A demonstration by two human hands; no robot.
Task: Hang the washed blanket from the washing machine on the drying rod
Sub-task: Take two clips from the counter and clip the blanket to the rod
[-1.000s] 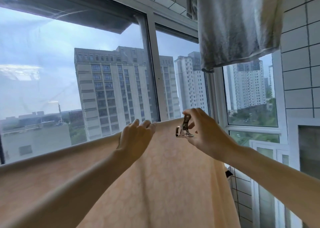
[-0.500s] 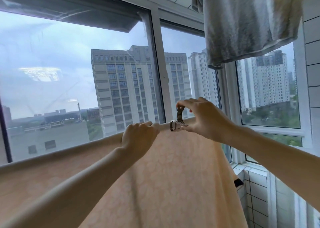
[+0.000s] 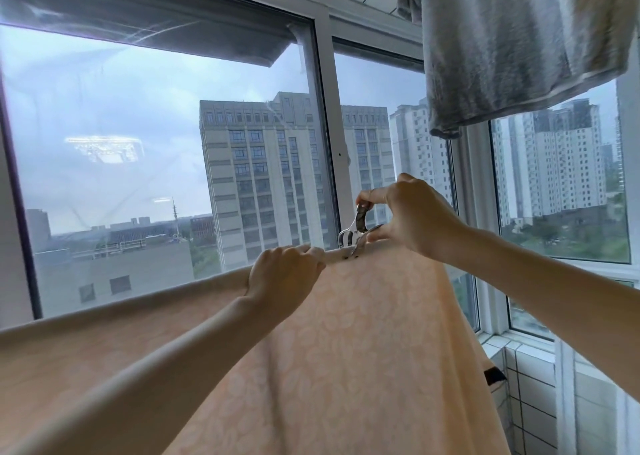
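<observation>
Peach blanket [image 3: 363, 333]: soft woven cloth with a pale leaf pattern, draped over the drying rod, which its top fold hides; it falls toward the camera below the clip.
Metal clip [image 3: 356, 233]: shiny spring clothes clip, jaws straddling the blanket's top fold, handles raised; I cannot tell whether the jaws have closed.
Right hand [image 3: 419, 219]: just right of the clip, thumb and forefinger squeezing its handles; fingers narrow, holding the clip.
Left hand [image 3: 287, 274]: just left of the clip, fingers curled over the fold, gripping the blanket where the rod should lie.
Grey cloth [image 3: 519, 46]: plain hanging fabric, well above and right of the clip.
Window frame [image 3: 325, 143]: white upright, behind the clip.
Risk: released askew, the clip may bite only cloth and miss the rod, so the damp weight could drag the blanket off. Easing the left grip too soon would likely let the fold slide. A slipped handle could snap onto a finger.
</observation>
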